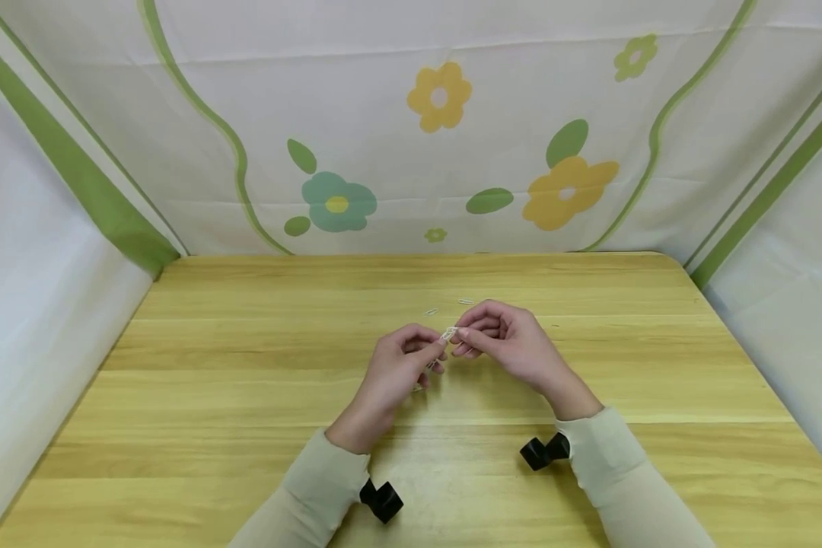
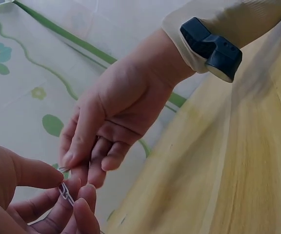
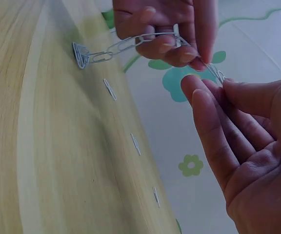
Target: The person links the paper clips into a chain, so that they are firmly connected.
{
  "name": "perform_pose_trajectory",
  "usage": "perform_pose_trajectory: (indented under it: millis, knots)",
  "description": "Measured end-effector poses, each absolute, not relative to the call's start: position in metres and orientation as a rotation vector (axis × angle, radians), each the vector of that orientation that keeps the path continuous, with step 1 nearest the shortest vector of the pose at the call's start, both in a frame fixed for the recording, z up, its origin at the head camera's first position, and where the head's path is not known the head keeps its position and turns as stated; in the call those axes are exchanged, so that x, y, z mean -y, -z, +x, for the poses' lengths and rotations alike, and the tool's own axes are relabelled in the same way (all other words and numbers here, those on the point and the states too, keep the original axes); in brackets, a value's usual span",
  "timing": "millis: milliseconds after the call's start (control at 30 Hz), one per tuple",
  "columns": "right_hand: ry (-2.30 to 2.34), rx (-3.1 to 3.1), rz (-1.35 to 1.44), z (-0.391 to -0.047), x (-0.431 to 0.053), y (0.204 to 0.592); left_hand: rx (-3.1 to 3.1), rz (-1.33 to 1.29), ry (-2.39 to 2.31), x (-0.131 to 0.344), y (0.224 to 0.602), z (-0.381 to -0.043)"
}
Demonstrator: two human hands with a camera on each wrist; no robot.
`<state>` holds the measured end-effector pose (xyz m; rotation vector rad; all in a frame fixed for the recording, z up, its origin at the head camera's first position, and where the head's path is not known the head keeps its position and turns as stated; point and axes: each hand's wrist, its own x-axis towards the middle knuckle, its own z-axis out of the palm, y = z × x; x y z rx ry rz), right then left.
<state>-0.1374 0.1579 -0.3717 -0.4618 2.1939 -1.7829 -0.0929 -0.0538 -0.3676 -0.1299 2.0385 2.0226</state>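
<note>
In front of me, above the table, both hands meet at the fingertips. My left hand (image 1: 400, 369) pinches the upper end of a chain of white paper clips (image 3: 126, 45) between thumb and forefinger. The chain runs down past the other left fingers, and its lower end lies bunched on the tabletop in the right wrist view. Between thumb and forefinger, my right hand (image 1: 510, 342) grips a white paper clip (image 3: 219, 75) that meets the chain's top at the left fingertips. Fingers partly cover this junction.
Loose paper clips lie on the wooden table (image 1: 212, 426) beyond the hands, one (image 1: 431, 311) left of another (image 1: 466, 302); the right wrist view shows a third (image 3: 156, 197). A white flowered curtain (image 1: 383, 99) stands along the table's far edge. Each wrist wears a black camera.
</note>
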Motion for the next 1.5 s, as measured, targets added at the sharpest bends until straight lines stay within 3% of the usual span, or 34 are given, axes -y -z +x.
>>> perform_pose_trajectory:
  millis: [500,1500]
  knots:
    - [1.683,-2.292,-0.592,-0.1366,-0.1548,0.3697,-2.02,-0.159,-2.061,0.0519,0.3608,-0.0988]
    - [1.874,-2.361,-0.466,-0.1375,-0.1624,0.364,-2.02,-0.116,-2.013,0.0498,0.3601,-0.1013]
